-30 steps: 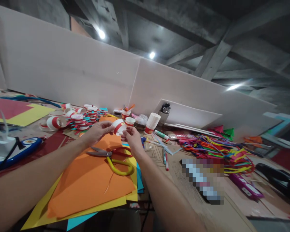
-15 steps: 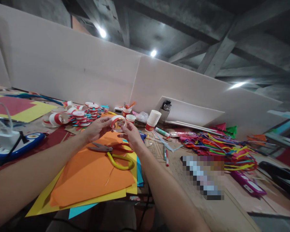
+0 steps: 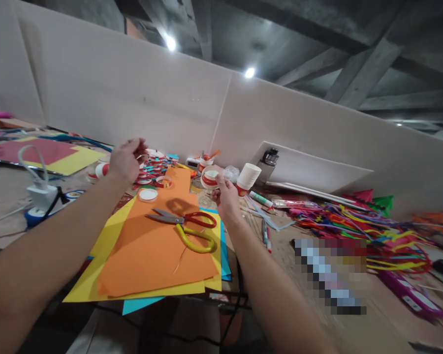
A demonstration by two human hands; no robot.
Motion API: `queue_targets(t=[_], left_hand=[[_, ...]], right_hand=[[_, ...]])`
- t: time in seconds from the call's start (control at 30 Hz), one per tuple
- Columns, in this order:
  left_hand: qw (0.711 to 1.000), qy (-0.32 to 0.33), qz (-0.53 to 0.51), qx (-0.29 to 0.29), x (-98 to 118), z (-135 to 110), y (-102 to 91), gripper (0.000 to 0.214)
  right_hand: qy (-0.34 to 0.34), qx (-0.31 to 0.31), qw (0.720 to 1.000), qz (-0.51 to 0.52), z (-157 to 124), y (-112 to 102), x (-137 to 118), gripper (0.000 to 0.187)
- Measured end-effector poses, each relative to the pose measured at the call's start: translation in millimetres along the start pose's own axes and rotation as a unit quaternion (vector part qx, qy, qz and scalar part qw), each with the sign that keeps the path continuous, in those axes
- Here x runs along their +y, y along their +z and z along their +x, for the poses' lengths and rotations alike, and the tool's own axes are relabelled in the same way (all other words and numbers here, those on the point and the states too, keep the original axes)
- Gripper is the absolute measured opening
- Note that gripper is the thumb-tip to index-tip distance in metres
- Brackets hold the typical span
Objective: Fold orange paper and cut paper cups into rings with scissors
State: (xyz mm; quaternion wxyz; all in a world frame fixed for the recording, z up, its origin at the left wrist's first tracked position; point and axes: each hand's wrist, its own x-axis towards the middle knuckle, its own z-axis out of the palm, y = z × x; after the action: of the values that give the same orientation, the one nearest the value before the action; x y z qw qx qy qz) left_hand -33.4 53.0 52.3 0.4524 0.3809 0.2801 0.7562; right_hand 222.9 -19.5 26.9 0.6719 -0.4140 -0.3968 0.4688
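My right hand (image 3: 226, 197) pinches a red-and-white ring cut from a paper cup (image 3: 207, 182) by its edge, above the table. My left hand (image 3: 127, 160) is raised to the left, away from the ring, fingers loosely bent and nothing visible in them. Just beyond it is a cluster of cut paper-cup pieces with blue bits (image 3: 155, 160). Scissors (image 3: 182, 220) with one red and one yellow handle lie, blades apart, on orange paper (image 3: 151, 260). A white round cup piece (image 3: 148, 195) rests on this paper, and another red-banded ring (image 3: 164, 182) lies near its far part.
Stacked paper cups (image 3: 248, 177), a bottle (image 3: 268, 164) and a glue stick (image 3: 261, 199) stand or lie beyond my right hand. Colourful pipe cleaners (image 3: 339, 221) spread at the right. A charger plug (image 3: 41, 198) is at the left. White boards (image 3: 177, 103) wall the back.
Both hands were together on the ring. My left hand has let go and moved up and left, while my right hand keeps the ring. The view has shifted left.
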Motion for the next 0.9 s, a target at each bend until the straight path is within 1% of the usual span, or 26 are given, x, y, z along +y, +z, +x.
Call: queue_targets(t=[0.07,0.17,0.23,0.37,0.5,0.6,0.67,0.73,0.77,0.83,0.9], left_hand=[[0.998,0.004,0.061,0.005,-2,5,-4.4,0.008],[0.987,0.003,0.157,-0.027,-10,3,-5.3,0.015],[0.971,0.008,0.23,-0.057,-16,0,-5.3,0.019],[0.925,0.039,0.363,-0.105,-26,-3,-8.5,0.017],[0.878,0.087,0.449,-0.139,-30,-3,-10.0,0.009],[0.868,0.084,0.466,-0.149,-28,-6,-8.3,0.011],[0.854,0.08,0.492,-0.149,-26,-7,-8.0,0.016],[0.827,0.086,0.534,-0.155,-28,-6,-9.3,0.022],[0.808,0.09,0.557,-0.168,-30,-5,-10.4,0.024],[0.768,0.094,0.596,-0.215,-39,-2,-12.9,0.029],[0.715,0.08,0.638,-0.275,-51,-1,-15.3,0.032]], right_hand=[[0.029,-0.024,0.999,-0.033,-1,0,2,0.04],[0.075,-0.067,0.99,-0.099,-3,0,8,0.041],[0.093,-0.08,0.982,-0.146,-4,0,11,0.042],[0.105,-0.088,0.971,-0.197,-5,1,12,0.038],[0.116,-0.076,0.967,-0.212,-9,5,9,0.029],[0.121,-0.061,0.964,-0.227,-12,8,6,0.021],[0.123,-0.057,0.962,-0.235,-13,8,6,0.017],[0.129,-0.053,0.961,-0.241,-13,8,6,0.015],[0.132,-0.052,0.96,-0.242,-12,8,6,0.014],[0.138,-0.052,0.959,-0.243,-12,7,8,0.014],[0.141,-0.057,0.959,-0.241,-12,7,9,0.013]])
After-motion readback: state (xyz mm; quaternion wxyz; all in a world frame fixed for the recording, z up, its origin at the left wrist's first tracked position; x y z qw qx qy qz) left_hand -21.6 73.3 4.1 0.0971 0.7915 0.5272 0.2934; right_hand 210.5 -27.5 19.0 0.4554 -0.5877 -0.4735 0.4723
